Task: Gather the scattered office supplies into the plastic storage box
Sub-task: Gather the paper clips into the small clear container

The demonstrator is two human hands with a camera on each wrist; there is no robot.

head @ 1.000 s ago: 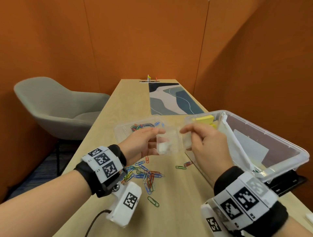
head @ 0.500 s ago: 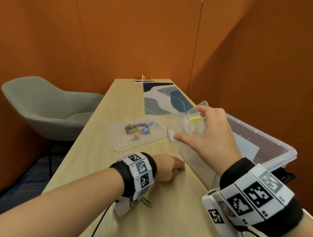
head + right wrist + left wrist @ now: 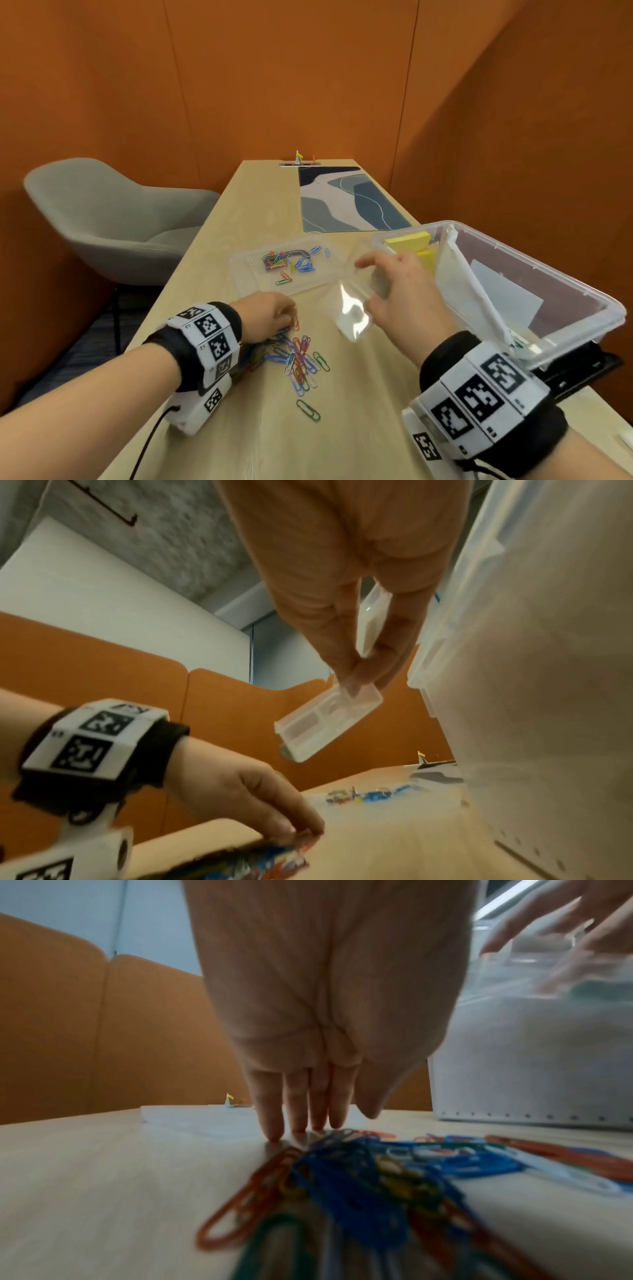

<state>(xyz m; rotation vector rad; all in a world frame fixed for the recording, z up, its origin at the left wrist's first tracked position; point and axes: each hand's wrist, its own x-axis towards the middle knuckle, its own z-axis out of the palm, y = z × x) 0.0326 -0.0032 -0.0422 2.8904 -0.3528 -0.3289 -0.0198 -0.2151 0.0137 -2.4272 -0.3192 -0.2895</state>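
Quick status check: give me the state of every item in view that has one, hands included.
Large clear plastic storage box: lidless, holding yellow sticky-note pads.
Small clear hinged plastic case: open, held above the table.
Flat clear lid: on table, holding some clips.
Coloured paper clips: piled loose on table.
Left hand: fingertips on the pile.
Right hand: pinching the case.

Head overhead; wrists low, tabletop shared

Two hands (image 3: 270,313), one storage box (image 3: 582,291), two sticky-note pads (image 3: 407,240)

Left hand (image 3: 322,988) fingers (image 3: 270,1121) touch table (image 3: 85,1177) — behind paper clips (image 3: 359,1177).
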